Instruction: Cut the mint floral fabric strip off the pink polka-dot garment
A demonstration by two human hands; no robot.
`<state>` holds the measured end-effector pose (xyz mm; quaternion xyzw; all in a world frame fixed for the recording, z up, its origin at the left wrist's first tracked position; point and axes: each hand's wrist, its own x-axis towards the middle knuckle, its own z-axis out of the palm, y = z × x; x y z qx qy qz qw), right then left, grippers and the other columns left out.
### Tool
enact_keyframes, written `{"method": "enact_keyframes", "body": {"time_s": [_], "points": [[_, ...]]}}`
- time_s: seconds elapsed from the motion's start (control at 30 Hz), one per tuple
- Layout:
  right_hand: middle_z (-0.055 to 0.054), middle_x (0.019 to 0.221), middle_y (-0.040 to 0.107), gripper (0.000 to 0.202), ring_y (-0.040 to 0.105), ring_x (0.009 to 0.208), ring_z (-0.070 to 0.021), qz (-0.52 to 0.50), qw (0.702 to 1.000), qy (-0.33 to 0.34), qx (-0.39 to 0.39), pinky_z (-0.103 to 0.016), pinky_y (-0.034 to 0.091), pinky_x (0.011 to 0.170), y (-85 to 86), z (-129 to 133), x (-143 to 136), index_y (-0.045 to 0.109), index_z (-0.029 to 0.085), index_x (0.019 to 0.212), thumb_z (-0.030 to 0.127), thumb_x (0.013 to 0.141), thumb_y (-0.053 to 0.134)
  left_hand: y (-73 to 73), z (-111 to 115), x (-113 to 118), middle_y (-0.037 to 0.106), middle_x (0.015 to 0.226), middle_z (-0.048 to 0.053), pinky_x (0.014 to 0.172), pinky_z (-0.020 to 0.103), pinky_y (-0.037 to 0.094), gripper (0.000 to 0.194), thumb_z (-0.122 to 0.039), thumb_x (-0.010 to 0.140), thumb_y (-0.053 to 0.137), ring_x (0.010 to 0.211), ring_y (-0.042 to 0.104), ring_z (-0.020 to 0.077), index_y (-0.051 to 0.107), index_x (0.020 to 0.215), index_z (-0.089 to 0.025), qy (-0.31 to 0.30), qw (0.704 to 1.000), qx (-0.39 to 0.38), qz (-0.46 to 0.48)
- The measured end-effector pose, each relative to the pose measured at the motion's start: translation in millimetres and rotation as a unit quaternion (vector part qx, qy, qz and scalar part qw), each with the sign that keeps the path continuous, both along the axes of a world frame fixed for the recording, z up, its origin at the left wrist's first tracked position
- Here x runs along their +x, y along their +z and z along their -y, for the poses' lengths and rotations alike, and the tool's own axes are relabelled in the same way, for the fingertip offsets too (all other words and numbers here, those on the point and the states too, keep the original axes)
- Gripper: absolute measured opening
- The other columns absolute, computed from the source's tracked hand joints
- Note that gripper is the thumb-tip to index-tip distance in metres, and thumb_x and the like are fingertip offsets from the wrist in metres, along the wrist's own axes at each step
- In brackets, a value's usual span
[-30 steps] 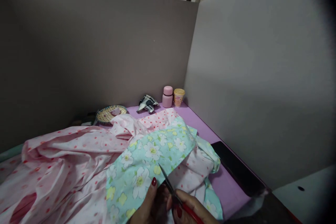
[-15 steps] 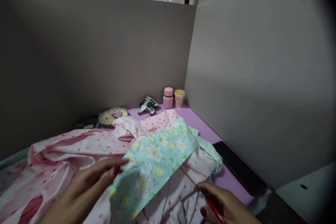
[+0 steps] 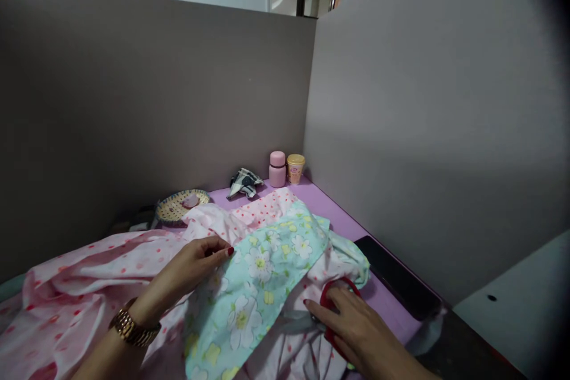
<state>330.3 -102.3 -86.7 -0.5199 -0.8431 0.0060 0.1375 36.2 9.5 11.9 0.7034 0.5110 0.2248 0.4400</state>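
Note:
A strip of mint-green fabric (image 3: 259, 265) with white flowers and yellow butterflies lies diagonally over pink dotted fabric (image 3: 89, 270). At its left edge, my left hand (image 3: 207, 258) has thumb and fingers pinched together on the floral cloth; a gold watch (image 3: 133, 328) is on that wrist. My right hand (image 3: 351, 320) holds a pair of scissors by its red handles (image 3: 328, 297), just right of the floral strip. The grey blades point left, lying over the bunched pink fabric; their tips are hard to make out.
A long black case-like object (image 3: 396, 276) lies along the right partition. At the back of the purple tabletop (image 3: 323, 197) stand a pink flask (image 3: 276, 171) and a yellow-lidded cup (image 3: 295, 170), beside a checked cloth (image 3: 244, 183). A woven basket (image 3: 167, 211) sits further left.
My left hand has moved up along the floral strip's left edge. My right hand has turned and shifted, and the scissors now lie flatter, blades pointing left. The whole view has swung slightly right.

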Motion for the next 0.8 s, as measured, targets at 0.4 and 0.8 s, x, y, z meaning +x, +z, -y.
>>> {"method": "enact_keyframes", "body": {"time_s": [0.4,0.8], "points": [[-0.009,0.095,0.059,0.029,0.056,0.088,-0.0196,-0.315,0.926,-0.067,-0.198,-0.031,0.044,0.076,53.7,2,-10,0.06,0.019,0.105,0.018,0.077,0.05,-13.5,-14,-3,0.065,0.079,0.002,0.062,0.022,0.038,0.032,-0.049,0.072,0.06,0.071,0.052,0.0141,0.068,0.084,-0.019,-0.033,0.999,-0.026,0.028],[0.005,0.058,0.053,0.042,0.037,0.037,-0.0012,-0.755,0.436,-0.109,-0.477,-0.014,0.022,0.035,48.9,-12,-78,0.054,0.017,0.077,0.04,0.055,0.08,8.5,-7,16,0.055,0.067,-0.003,0.059,0.02,0.035,0.032,-0.048,0.065,0.068,0.062,0.047,0.0101,0.06,0.07,-0.018,0.031,0.983,-0.107,0.145]]}}
